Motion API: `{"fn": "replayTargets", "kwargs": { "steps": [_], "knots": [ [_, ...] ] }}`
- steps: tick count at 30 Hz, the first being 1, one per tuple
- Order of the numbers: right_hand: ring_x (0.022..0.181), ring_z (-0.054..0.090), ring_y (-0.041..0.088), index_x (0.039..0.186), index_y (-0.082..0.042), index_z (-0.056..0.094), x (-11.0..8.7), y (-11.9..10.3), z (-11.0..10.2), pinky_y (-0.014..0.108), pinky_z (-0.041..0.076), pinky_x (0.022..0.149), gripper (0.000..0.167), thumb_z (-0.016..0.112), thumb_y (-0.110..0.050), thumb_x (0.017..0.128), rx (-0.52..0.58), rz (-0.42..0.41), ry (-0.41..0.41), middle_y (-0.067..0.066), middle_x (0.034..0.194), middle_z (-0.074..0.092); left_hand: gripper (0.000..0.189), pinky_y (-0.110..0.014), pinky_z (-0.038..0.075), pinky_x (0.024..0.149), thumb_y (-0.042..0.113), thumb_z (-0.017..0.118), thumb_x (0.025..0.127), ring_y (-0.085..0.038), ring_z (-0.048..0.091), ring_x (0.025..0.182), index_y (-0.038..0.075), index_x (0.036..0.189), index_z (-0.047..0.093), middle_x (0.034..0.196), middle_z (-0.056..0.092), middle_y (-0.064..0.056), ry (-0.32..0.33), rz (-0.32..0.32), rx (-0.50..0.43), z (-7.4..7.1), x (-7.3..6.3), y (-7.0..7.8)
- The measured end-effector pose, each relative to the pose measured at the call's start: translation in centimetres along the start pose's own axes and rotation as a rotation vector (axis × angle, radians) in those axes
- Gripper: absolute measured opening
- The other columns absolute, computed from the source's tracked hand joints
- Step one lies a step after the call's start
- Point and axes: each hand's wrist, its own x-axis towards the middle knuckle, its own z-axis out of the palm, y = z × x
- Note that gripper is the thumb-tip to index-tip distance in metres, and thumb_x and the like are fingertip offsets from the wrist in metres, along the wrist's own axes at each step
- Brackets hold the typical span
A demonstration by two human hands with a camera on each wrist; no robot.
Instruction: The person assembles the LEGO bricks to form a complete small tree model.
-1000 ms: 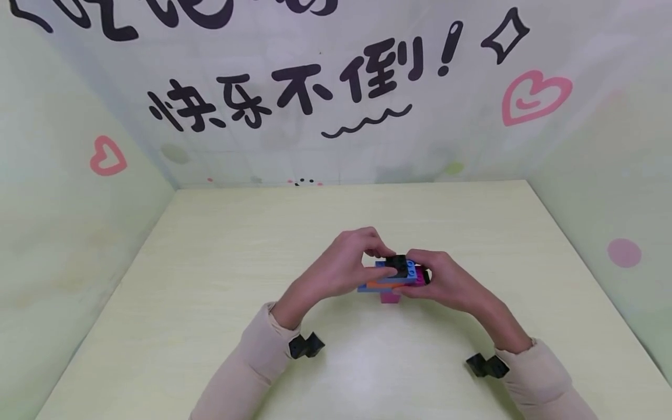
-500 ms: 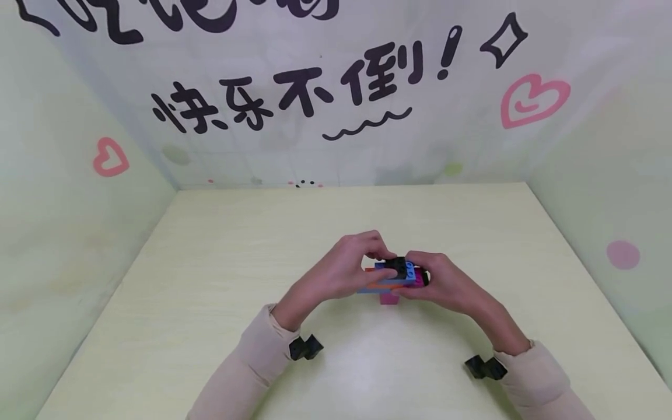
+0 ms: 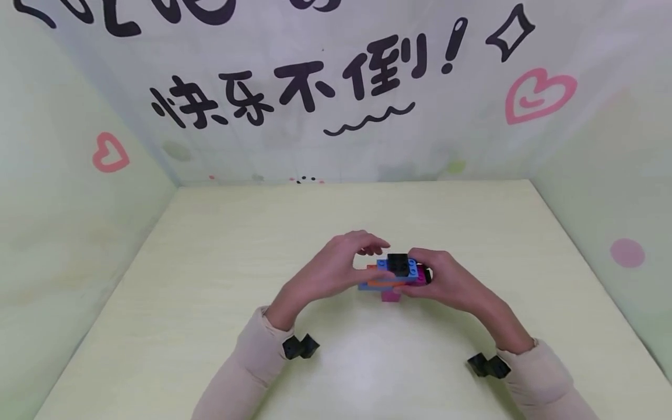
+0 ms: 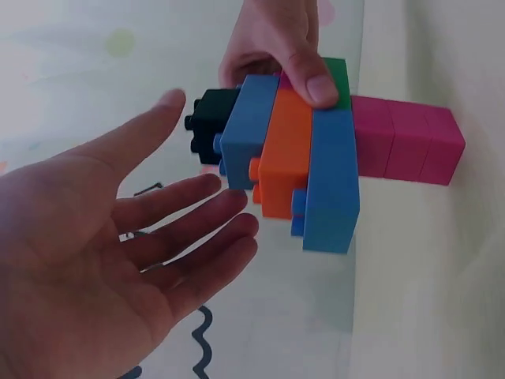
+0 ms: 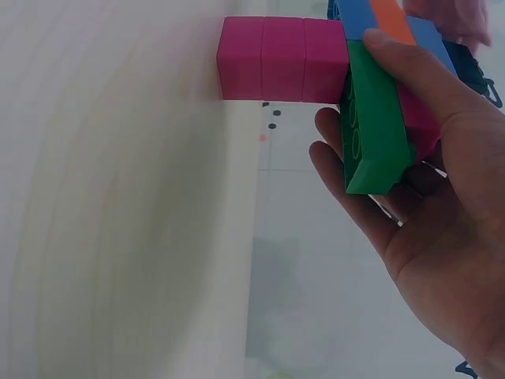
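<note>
A brick structure stands on the table, its column of magenta bricks (image 4: pixel 402 142) at the base. Above the column lie a long blue brick (image 4: pixel 331 185) and a green brick (image 5: pixel 379 126), side by side. An orange brick (image 4: pixel 286 158), a second blue brick (image 4: pixel 247 130) and a black brick (image 3: pixel 398 265) rise over them. My right hand (image 3: pixel 446 280) grips the structure's right side, thumb on the near face, fingers behind. Beside the black brick, my left hand (image 3: pixel 333 267) is spread with fingers extended, holding nothing; in the left wrist view it is apart from the bricks.
The pale wooden table (image 3: pixel 252 233) is enclosed by a back wall (image 3: pixel 294 157) with black lettering and by two side walls. Black camera mounts (image 3: pixel 301 347) sit at both sleeve cuffs.
My left hand has let go of the black brick: its fingers have lifted and moved slightly left. The right hand keeps its grip, and the structure stays in place.
</note>
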Motion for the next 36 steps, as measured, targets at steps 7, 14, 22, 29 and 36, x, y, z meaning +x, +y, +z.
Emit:
{"fn": "replayTargets", "kwargs": {
  "steps": [7,14,22,29,36],
  "knots": [
    [0.079,0.056,0.017,0.097,-0.019,0.057,0.3,-0.5,-0.4,0.027,0.051,0.062,0.038,0.087,-0.012,0.075,-0.027,0.052,-0.006,-0.006,0.087,0.058,0.038,-0.027,0.048,0.081,0.026,0.085,0.078,-0.019,0.06,0.094,0.009,0.107,0.066,0.101,0.064,0.001,-0.152,-0.134,0.094,-0.7,-0.9,-1.5],
    [0.09,0.059,0.013,0.113,-0.02,0.06,-0.3,-0.4,-1.8,0.033,0.054,0.074,0.048,0.088,-0.021,0.075,-0.107,0.088,-0.074,-0.009,0.104,0.063,0.031,-0.026,0.047,0.073,0.02,0.085,0.078,-0.024,0.059,0.086,0.009,0.098,0.064,0.095,0.065,-0.007,-0.184,-0.164,0.125,-0.4,-0.8,-1.8],
    [0.092,0.063,0.015,0.116,-0.013,0.057,-0.6,0.2,-2.8,0.036,0.055,0.079,0.047,0.084,-0.023,0.079,-0.034,0.164,-0.019,-0.003,0.103,0.064,0.027,-0.022,0.05,0.075,0.02,0.081,0.082,-0.014,0.061,0.084,0.008,0.102,0.069,0.094,0.068,-0.003,-0.109,-0.179,-0.006,-0.7,-0.7,-3.1],
    [0.094,0.066,0.023,0.12,-0.005,0.058,0.1,1.4,-1.0,0.025,0.054,0.076,0.049,0.077,-0.034,0.085,0.075,0.352,0.227,0.009,0.113,0.063,0.028,-0.025,0.053,0.071,0.025,0.075,0.089,-0.013,0.065,0.081,0.007,0.11,0.071,0.088,0.068,0.005,0.097,-0.329,-0.166,0.0,-0.4,-5.3],
    [0.09,0.068,0.024,0.114,-0.007,0.067,0.5,2.5,0.8,0.032,0.054,0.075,0.045,0.074,-0.041,0.086,-0.039,0.488,0.312,0.009,0.106,0.069,0.023,-0.025,0.051,0.062,0.027,0.07,0.092,-0.012,0.064,0.073,0.007,0.104,0.076,0.081,0.069,0.006,0.083,-0.422,-0.093,2.2,0.2,-6.7]
  ]
}}
